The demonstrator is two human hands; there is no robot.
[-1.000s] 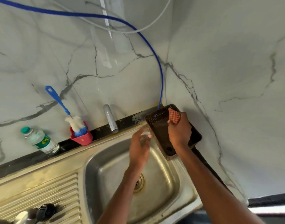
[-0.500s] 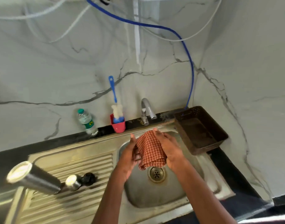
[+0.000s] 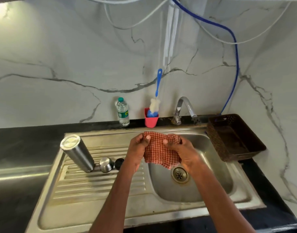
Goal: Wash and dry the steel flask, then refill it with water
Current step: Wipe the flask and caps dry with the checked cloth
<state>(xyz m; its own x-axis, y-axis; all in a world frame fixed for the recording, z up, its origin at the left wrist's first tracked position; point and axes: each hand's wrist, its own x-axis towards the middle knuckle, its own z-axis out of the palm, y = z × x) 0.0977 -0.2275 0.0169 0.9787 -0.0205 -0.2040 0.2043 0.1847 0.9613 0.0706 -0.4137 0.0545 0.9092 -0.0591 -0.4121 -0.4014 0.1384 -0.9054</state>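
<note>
Your left hand (image 3: 139,149) and right hand (image 3: 180,148) pinch a checked cloth (image 3: 158,153) over the sink (image 3: 211,167). At nine o'clock from it, the steel flask (image 3: 78,153) stands inverted on the drainboard (image 3: 97,185), its cap (image 3: 106,164) just beside.

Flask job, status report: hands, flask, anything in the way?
Left hand and right hand grip cloth over sink. Flask upside down on drainboard, untouched. Nothing blocking.

green label on plastic bottle (image 3: 122,112), lettering too small to read
</note>
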